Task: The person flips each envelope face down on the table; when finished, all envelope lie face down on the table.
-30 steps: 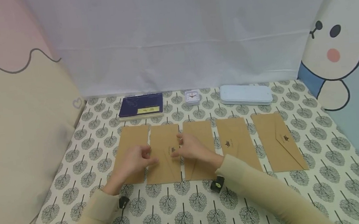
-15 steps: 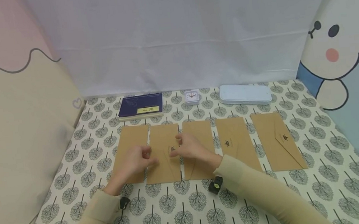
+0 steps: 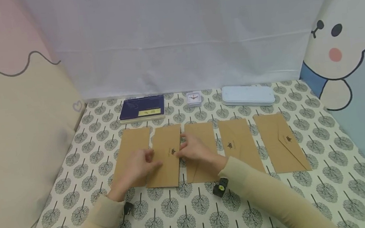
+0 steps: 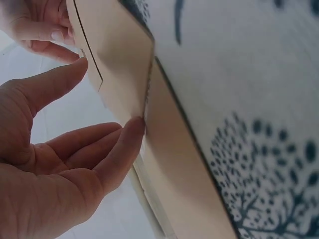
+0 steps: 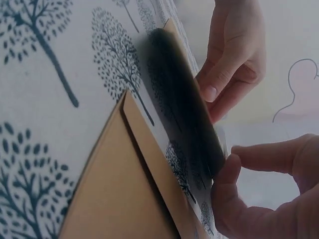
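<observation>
Several brown paper envelopes lie in a row in the head view. The second envelope from the left (image 3: 165, 139), printed with a small dark crown, has its right side tipped up off the cloth. My right hand (image 3: 196, 148) pinches that raised edge between thumb and index finger; the right wrist view shows the envelope's shadowed underside (image 5: 182, 94). On its other side, my left hand (image 3: 138, 165) has relaxed fingers at the left edge and its thumb over the face. The left index fingertip (image 4: 135, 125) touches the envelope edge. Under the left hand, the leftmost envelope (image 3: 133, 140) is partly hidden.
The third envelope (image 3: 201, 134), the fourth envelope (image 3: 237, 134) and the rightmost envelope (image 3: 272, 138) lie flat to the right. Behind the row are a dark blue book (image 3: 142, 107), a small white clock (image 3: 194, 99) and a pale blue case (image 3: 248, 95). Tree-print cloth (image 3: 186, 218) covers the table.
My right hand has taken hold of the second envelope's right edge and lifted it, so the envelope now tilts and has shifted slightly left. The left hand stays nearly in place.
</observation>
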Available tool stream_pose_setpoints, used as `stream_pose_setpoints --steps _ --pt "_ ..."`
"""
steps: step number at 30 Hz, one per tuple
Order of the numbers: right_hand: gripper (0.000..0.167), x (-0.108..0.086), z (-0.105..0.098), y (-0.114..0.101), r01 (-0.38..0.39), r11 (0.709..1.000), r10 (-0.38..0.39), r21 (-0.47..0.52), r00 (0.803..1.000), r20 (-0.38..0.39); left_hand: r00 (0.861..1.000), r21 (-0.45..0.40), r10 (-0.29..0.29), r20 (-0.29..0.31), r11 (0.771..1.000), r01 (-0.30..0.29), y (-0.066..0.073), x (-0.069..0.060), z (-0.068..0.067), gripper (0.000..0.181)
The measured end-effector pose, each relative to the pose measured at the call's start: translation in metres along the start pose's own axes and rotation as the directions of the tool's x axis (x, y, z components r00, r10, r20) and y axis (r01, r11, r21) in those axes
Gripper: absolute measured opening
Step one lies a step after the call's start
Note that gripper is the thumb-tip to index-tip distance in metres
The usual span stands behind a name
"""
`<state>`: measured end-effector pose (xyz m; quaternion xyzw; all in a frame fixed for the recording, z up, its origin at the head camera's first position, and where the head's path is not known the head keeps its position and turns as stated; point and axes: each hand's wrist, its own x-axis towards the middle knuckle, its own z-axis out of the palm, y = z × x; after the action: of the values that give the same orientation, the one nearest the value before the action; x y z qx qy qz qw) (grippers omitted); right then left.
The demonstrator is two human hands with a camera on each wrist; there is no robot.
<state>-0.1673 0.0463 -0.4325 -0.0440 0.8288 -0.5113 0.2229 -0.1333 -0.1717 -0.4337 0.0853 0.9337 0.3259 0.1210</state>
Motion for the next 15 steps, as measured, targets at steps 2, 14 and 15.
stream_pose_setpoints --steps 2,14,15 --pt "0.078 -0.001 -0.001 0.000 0.009 0.999 -0.009 0.036 1.000 0.014 1.000 -0.014 -0.002 0.003 1.000 0.002 0.002 0.000 0.001 0.023" --pt "0.045 -0.003 -0.006 0.007 0.090 0.987 -0.091 0.131 0.996 0.005 0.998 -0.045 0.068 -0.016 0.997 -0.069 0.005 0.005 0.010 0.068" --pt "0.043 -0.003 -0.006 0.007 0.103 0.986 -0.104 0.131 0.995 0.006 0.997 -0.036 0.081 -0.021 0.996 -0.081 0.005 0.005 0.011 0.068"
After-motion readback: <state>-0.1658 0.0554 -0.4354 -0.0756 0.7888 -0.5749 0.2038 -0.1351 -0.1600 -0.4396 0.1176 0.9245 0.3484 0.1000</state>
